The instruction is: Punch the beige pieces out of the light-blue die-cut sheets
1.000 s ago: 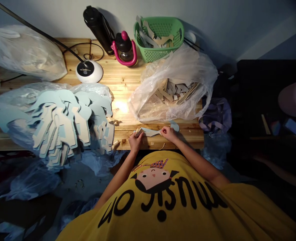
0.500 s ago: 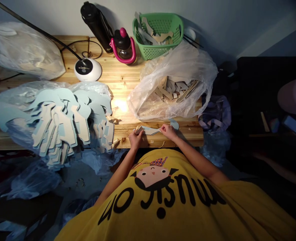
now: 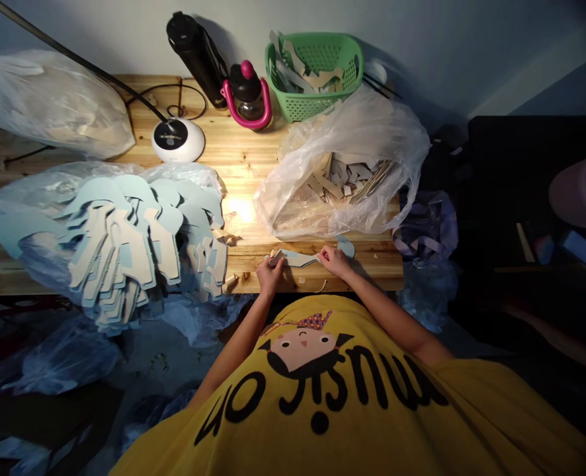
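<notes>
At the front edge of the wooden table, a curved light-blue and beige cut-out piece (image 3: 297, 259) lies between my hands. My left hand (image 3: 270, 272) pinches its left end, with thumb on top. Closer to the piece's rounded blue end, my right hand (image 3: 334, 262) grips it with curled fingers; that blue end shows beyond the knuckles. Small beige scraps (image 3: 231, 283) lie on the wood near my left hand. Further left, a fanned pile of similar blue and beige pieces (image 3: 129, 244) rests on plastic and hangs over the table edge.
Ahead on the right lies an opened plastic bag (image 3: 293, 211) with beige and grey pieces. Behind it stands a green basket (image 3: 300, 106) holding cut-outs. A pink-handled bottle (image 3: 247, 99), black flask (image 3: 194, 56) and white lamp base (image 3: 188, 149) line the back. Another full bag (image 3: 75, 112) sits far left.
The whole view has shifted slightly, so things at the back appear a little lower and further right. Both hands keep their hold on the piece, with hardly any movement.
</notes>
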`<state>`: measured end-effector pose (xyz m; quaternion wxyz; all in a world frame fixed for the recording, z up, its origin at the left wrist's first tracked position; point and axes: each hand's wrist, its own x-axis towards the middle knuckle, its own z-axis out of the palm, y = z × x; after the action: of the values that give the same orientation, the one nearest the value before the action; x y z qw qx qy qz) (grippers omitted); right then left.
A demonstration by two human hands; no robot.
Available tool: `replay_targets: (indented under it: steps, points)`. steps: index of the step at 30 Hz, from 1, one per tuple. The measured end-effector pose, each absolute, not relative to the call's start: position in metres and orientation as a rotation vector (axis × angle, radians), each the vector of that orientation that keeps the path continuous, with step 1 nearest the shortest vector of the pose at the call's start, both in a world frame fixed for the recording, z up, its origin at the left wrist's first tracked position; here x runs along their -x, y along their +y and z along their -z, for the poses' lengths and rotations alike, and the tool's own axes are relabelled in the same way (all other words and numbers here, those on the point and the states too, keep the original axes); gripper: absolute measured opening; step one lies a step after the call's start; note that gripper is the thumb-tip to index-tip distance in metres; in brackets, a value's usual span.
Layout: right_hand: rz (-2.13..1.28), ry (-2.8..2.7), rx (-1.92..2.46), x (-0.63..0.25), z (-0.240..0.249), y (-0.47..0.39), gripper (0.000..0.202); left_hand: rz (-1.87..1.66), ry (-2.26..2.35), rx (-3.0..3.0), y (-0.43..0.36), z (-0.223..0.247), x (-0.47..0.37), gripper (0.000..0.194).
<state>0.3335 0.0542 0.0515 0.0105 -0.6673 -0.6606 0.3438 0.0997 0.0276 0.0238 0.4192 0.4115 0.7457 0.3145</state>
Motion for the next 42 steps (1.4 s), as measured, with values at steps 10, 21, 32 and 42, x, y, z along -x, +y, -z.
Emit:
replay_targets:
  steps: [10,21,32,42]
  points:
    - [-1.011,-2.106,2.156,-0.327,-0.063,0.052,0.012,-0.708,1.939,-1.236,0.03,-0.029,-0.101,0.025]
    - [-0.918,-2.239,2.065,-0.353,-0.065,0.049,0.022,-0.825,1.67,-0.922,0.034,-0.03,-0.091,0.037]
    - [-0.956,-2.367,1.674,-0.305,-0.072,0.069,0.028,-0.914,1.391,-0.741,0.031,-0.027,-0.06,0.051]
    - [-0.922,-2.462,1.769,-0.299,-0.07,0.061,0.034,-0.829,1.366,-0.742,0.049,-0.043,-0.051,0.065]
